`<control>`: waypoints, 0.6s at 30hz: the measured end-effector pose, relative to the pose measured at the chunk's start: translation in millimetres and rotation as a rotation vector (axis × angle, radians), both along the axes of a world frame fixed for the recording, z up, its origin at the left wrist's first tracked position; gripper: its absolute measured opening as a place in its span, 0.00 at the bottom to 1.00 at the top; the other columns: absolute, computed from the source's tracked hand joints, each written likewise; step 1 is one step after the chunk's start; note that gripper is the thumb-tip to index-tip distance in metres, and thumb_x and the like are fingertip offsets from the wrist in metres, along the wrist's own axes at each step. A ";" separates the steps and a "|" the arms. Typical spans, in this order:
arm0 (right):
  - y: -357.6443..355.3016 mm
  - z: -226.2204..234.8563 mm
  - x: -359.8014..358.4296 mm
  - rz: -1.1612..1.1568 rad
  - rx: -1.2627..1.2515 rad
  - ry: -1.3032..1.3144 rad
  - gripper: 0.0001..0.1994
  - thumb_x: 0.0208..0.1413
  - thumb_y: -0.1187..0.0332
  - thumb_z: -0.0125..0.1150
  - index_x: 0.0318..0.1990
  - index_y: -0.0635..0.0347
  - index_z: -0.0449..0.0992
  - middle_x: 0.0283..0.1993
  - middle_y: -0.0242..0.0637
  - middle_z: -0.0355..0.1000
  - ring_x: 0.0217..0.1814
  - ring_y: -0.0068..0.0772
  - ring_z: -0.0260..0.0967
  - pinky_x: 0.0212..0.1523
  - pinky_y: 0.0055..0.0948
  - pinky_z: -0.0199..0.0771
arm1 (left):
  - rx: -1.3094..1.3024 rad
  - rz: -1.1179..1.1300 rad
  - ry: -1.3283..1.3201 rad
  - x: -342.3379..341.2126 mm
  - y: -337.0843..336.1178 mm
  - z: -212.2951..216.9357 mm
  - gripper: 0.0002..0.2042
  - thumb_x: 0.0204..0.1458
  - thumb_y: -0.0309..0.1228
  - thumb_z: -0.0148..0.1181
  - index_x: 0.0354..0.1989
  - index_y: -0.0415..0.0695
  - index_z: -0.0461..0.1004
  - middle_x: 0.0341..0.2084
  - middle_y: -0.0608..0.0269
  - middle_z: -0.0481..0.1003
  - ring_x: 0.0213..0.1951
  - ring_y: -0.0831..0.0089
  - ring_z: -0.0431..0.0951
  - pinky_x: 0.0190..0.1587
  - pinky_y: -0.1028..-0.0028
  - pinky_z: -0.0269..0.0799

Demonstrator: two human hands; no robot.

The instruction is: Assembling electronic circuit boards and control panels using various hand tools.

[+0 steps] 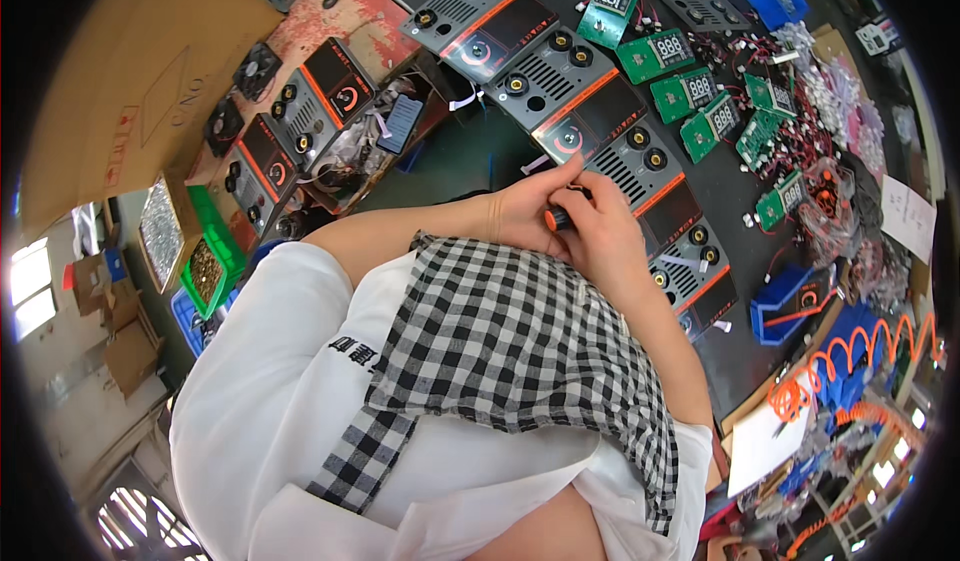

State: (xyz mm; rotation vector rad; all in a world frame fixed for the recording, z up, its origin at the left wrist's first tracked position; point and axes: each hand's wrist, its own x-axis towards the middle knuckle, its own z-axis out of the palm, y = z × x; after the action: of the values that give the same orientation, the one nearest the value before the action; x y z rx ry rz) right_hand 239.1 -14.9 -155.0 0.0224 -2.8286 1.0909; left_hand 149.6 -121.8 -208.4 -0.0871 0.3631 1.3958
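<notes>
My left hand (528,209) and my right hand (608,229) meet in front of the checked apron. Curled fingers of my right hand grip a short black piece with an orange end (556,219), possibly a knob or a handle; most of it is hidden. The fingers of my left hand are bent together against the right ones, and what they pinch is hidden. Just beyond the hands lies a row of grey front panels with black-and-orange faces, among them a panel with a round dial (568,139) and a panel with brass-centred sockets (645,161).
Green circuit boards with digit displays (712,126) lie right of the panels, beside tangled wires and connectors. A blue bin (785,306) and a coiled orange hose (860,351) are at the right. Left stand more panels (325,96), a cardboard box (130,81) and a green tray of screws (212,251).
</notes>
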 end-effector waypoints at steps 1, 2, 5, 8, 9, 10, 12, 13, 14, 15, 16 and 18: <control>-10.7 -1.4 -0.4 -0.025 0.082 -0.021 0.18 0.29 0.77 0.61 0.35 0.56 0.70 0.41 0.38 0.61 0.42 0.40 0.61 0.39 0.30 0.66 | -0.026 -0.028 -0.017 -0.8 -2.9 -3.2 0.30 0.48 0.58 0.29 0.51 0.48 0.57 0.46 0.59 0.62 0.51 0.59 0.59 0.48 0.58 0.59; -17.5 -2.3 0.1 -0.071 0.165 -0.095 0.19 0.28 0.76 0.62 0.35 0.55 0.70 0.42 0.38 0.61 0.43 0.41 0.60 0.40 0.31 0.65 | -0.047 -0.046 -0.025 -1.7 -4.6 -6.4 0.29 0.49 0.57 0.30 0.51 0.48 0.58 0.46 0.60 0.62 0.50 0.61 0.60 0.48 0.60 0.60; -31.8 -3.3 10.0 -0.103 0.306 -0.041 0.19 0.32 0.74 0.60 0.38 0.53 0.69 0.43 0.38 0.59 0.46 0.39 0.59 0.40 0.31 0.66 | 0.068 -0.133 -0.053 -4.8 -10.5 -15.7 0.25 0.52 0.53 0.31 0.49 0.49 0.61 0.46 0.62 0.63 0.48 0.68 0.63 0.47 0.63 0.62; -41.3 -5.7 22.1 -0.180 0.322 -0.043 0.20 0.31 0.74 0.61 0.39 0.51 0.70 0.45 0.38 0.59 0.47 0.40 0.58 0.41 0.31 0.65 | 0.090 -0.104 -0.154 -1.9 -5.5 -23.1 0.21 0.54 0.47 0.34 0.48 0.45 0.61 0.43 0.61 0.65 0.46 0.69 0.65 0.45 0.66 0.64; -42.9 -6.2 26.1 -0.213 0.341 -0.048 0.21 0.30 0.73 0.62 0.39 0.51 0.70 0.45 0.38 0.59 0.48 0.40 0.58 0.42 0.31 0.65 | 0.058 -0.126 -0.158 -0.8 -4.5 -24.8 0.21 0.54 0.47 0.34 0.48 0.45 0.61 0.43 0.61 0.65 0.46 0.69 0.65 0.45 0.66 0.64; -44.1 -6.5 29.9 -0.253 0.320 -0.032 0.20 0.30 0.74 0.62 0.38 0.52 0.70 0.44 0.37 0.61 0.46 0.40 0.59 0.41 0.31 0.65 | 0.087 -0.112 -0.194 -0.2 -4.4 -26.1 0.20 0.54 0.45 0.34 0.46 0.45 0.62 0.42 0.60 0.65 0.44 0.69 0.66 0.45 0.68 0.65; -45.7 -6.8 38.0 -0.312 0.341 0.007 0.19 0.30 0.74 0.62 0.37 0.53 0.71 0.43 0.37 0.62 0.45 0.40 0.60 0.41 0.31 0.65 | 0.150 -0.079 -0.237 0.1 -5.5 -28.0 0.18 0.55 0.42 0.34 0.44 0.42 0.63 0.40 0.58 0.66 0.42 0.68 0.68 0.45 0.69 0.66; -46.1 -7.1 42.3 -0.378 0.361 0.006 0.18 0.30 0.74 0.62 0.36 0.55 0.71 0.42 0.36 0.63 0.45 0.40 0.60 0.41 0.30 0.65 | 0.117 -0.093 -0.233 0.4 -6.5 -28.9 0.18 0.55 0.42 0.34 0.44 0.42 0.63 0.40 0.58 0.66 0.42 0.68 0.68 0.45 0.69 0.66; -44.6 -8.0 45.3 -0.377 0.371 0.030 0.17 0.31 0.74 0.62 0.35 0.57 0.71 0.38 0.36 0.65 0.42 0.39 0.62 0.39 0.29 0.65 | 0.126 -0.120 -0.237 0.7 -6.4 -29.7 0.18 0.55 0.42 0.34 0.44 0.42 0.62 0.40 0.57 0.66 0.41 0.67 0.69 0.45 0.69 0.66; -43.1 -9.7 48.0 -0.362 0.378 0.035 0.17 0.31 0.74 0.62 0.35 0.57 0.71 0.38 0.36 0.65 0.42 0.39 0.62 0.39 0.29 0.65 | 0.155 -0.136 -0.237 1.2 -5.6 -30.7 0.18 0.55 0.42 0.35 0.45 0.42 0.62 0.39 0.57 0.67 0.41 0.67 0.69 0.45 0.69 0.66; -42.0 -12.3 50.8 -0.376 0.318 0.032 0.17 0.31 0.75 0.62 0.35 0.58 0.70 0.37 0.37 0.66 0.40 0.39 0.62 0.38 0.30 0.64 | 0.183 -0.142 -0.242 3.4 -4.7 -31.7 0.17 0.55 0.38 0.33 0.48 0.41 0.60 0.42 0.56 0.65 0.41 0.69 0.70 0.42 0.71 0.68; -38.0 -16.2 57.7 -0.411 0.270 0.014 0.16 0.31 0.76 0.61 0.33 0.60 0.69 0.33 0.37 0.67 0.35 0.37 0.63 0.35 0.29 0.63 | 0.161 -0.177 -0.181 8.0 -2.3 -33.4 0.17 0.55 0.38 0.33 0.48 0.41 0.60 0.42 0.56 0.65 0.41 0.69 0.70 0.42 0.71 0.69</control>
State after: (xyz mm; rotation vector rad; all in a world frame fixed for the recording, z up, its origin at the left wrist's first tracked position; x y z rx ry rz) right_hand 296.9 -52.9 -171.2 -0.5009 -2.7653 0.6173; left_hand 157.6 -124.1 -241.8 -0.0469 0.1042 1.2269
